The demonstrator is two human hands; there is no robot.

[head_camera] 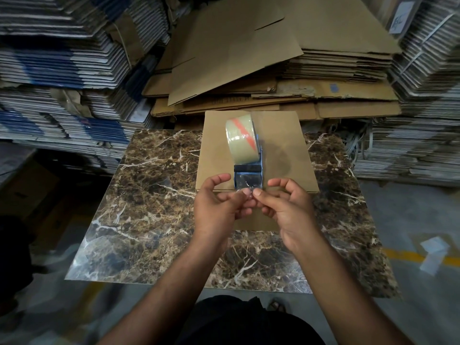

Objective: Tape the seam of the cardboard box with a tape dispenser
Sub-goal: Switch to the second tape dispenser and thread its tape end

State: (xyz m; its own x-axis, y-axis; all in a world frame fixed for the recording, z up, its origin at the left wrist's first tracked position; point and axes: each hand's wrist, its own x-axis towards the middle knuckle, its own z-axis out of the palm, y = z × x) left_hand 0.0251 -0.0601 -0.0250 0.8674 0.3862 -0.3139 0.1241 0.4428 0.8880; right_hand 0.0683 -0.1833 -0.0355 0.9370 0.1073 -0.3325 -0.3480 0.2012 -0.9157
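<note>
A closed brown cardboard box [281, 135] stands on a marble-patterned tabletop [154, 195]. On top of the box rests a blue tape dispenser [249, 170] with a pale roll of tape [242, 140] marked with orange stripes. A strip of clear tape runs along the box's seam behind the roll. At the box's near edge my left hand [219, 207] and my right hand [286, 210] meet, both pinching the loose clear tape end [246, 189] that comes out of the dispenser's mouth.
Stacks of flattened cardboard [273, 70] rise behind the table. Tall bundles of folded cartons [62, 70] stand left and right [423, 95]. A grey floor with a yellow line [403, 255] and scraps of paper lies to the right.
</note>
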